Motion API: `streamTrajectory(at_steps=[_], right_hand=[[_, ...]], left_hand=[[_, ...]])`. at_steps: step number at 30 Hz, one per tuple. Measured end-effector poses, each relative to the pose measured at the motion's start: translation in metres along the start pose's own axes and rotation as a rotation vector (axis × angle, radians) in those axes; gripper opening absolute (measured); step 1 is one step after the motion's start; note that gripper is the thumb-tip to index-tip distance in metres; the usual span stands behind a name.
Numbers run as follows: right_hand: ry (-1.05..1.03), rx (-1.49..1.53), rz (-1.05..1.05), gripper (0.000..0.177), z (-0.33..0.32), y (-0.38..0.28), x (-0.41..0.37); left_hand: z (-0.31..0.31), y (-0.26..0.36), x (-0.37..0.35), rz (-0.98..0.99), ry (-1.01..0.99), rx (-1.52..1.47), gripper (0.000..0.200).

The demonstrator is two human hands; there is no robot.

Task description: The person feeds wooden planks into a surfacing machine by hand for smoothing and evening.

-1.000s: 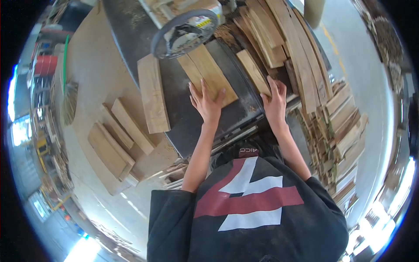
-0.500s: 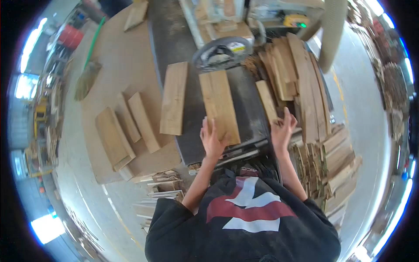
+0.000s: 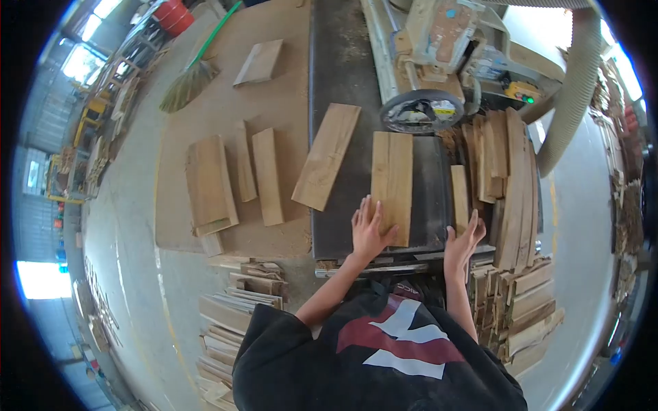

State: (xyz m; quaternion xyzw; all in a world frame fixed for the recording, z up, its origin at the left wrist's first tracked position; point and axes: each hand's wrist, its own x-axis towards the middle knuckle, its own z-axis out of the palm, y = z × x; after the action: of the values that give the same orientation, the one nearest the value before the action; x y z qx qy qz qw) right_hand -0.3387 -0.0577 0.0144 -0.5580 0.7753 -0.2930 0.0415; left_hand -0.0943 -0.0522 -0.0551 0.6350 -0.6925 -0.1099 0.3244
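Note:
My left hand (image 3: 373,231) lies at the lower left edge of a flat wooden board (image 3: 392,171), its fingers spread along that side and the thumb over the top face. The board rests lengthwise on the dark machine table (image 3: 428,185). To the right, my right hand (image 3: 465,248) is at the lower end of a narrow wooden strip (image 3: 460,192), with thumb and fingers apart. Left of these, a second board (image 3: 327,157) sits at a slant across the table's left edge.
A handwheel (image 3: 421,111) and machine body stand beyond the board. Stacked planks (image 3: 514,185) line the right side. Several wood pieces (image 3: 267,177) lie on the brown panel (image 3: 274,82) at left, near a green-handled broom (image 3: 190,85). A ribbed hose (image 3: 572,89) hangs at upper right.
The view has turned and shifted, so the table and boards appear further right. My left hand stays at the board's lower edge; my right hand remains near the strip's lower end.

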Motion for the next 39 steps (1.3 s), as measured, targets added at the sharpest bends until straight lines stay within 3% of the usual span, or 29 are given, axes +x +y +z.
streamTrajectory(at_steps=[2, 3, 6, 10, 17, 20, 23, 26, 28, 29, 30, 32, 34, 36, 39], right_hand=[[-0.037, 0.006, 0.130, 0.090, -0.006, -0.003, 0.004], [-0.055, 0.264, 0.362, 0.084, -0.015, -0.023, 0.011], [0.016, 0.110, 0.112, 0.070, 0.009, -0.025, -0.001], [0.074, 0.014, -0.052, 0.075, -0.005, -0.017, 0.021], [-0.195, 0.138, 0.118, 0.077, -0.014, 0.023, 0.041], [-0.120, 0.208, 0.020, 0.075, -0.016, 0.031, 0.049], [-0.172, 0.346, 0.089, 0.064, -0.017, 0.008, 0.059], [-0.280, 0.420, 0.133, 0.064, -0.003, -0.036, 0.074], [-0.244, 0.317, -0.056, 0.067, 0.039, -0.033, 0.082], [-0.318, 0.285, 0.026, 0.066, 0.050, -0.043, 0.085], [-0.242, 0.197, -0.151, 0.060, 0.066, -0.042, 0.085], [-0.221, 0.051, -0.231, 0.055, 0.070, -0.056, 0.083], [-0.228, 0.130, -0.239, 0.053, 0.064, -0.060, 0.083], [-0.105, 0.125, -0.381, 0.052, 0.059, -0.052, 0.078], [-0.208, 0.258, -0.401, 0.060, 0.058, -0.015, 0.067]], left_hand=[[-0.001, -0.002, -0.001, -0.003, 0.009, 0.028, 0.085], [-0.003, 0.000, 0.000, -0.006, -0.002, 0.042, 0.085], [0.002, -0.004, -0.001, 0.021, 0.010, 0.045, 0.085], [0.003, -0.003, -0.003, 0.026, -0.041, 0.010, 0.084], [0.004, -0.008, -0.004, -0.037, -0.011, 0.002, 0.087], [-0.005, -0.011, -0.001, -0.004, -0.036, -0.013, 0.098], [-0.023, -0.012, -0.001, 0.076, -0.247, -0.040, 0.134], [-0.034, -0.030, 0.000, 0.070, -0.389, -0.193, 0.139], [-0.033, -0.041, 0.001, 0.060, -0.421, -0.227, 0.142], [-0.033, -0.043, 0.002, 0.033, -0.450, -0.261, 0.144], [-0.035, -0.040, 0.003, 0.037, -0.448, -0.248, 0.144], [-0.039, -0.033, 0.005, 0.031, -0.451, -0.187, 0.141], [-0.036, -0.023, 0.005, 0.020, -0.411, -0.157, 0.137], [-0.030, -0.013, 0.000, 0.026, -0.435, -0.048, 0.131], [-0.006, 0.005, -0.001, 0.080, -0.346, -0.062, 0.125]])
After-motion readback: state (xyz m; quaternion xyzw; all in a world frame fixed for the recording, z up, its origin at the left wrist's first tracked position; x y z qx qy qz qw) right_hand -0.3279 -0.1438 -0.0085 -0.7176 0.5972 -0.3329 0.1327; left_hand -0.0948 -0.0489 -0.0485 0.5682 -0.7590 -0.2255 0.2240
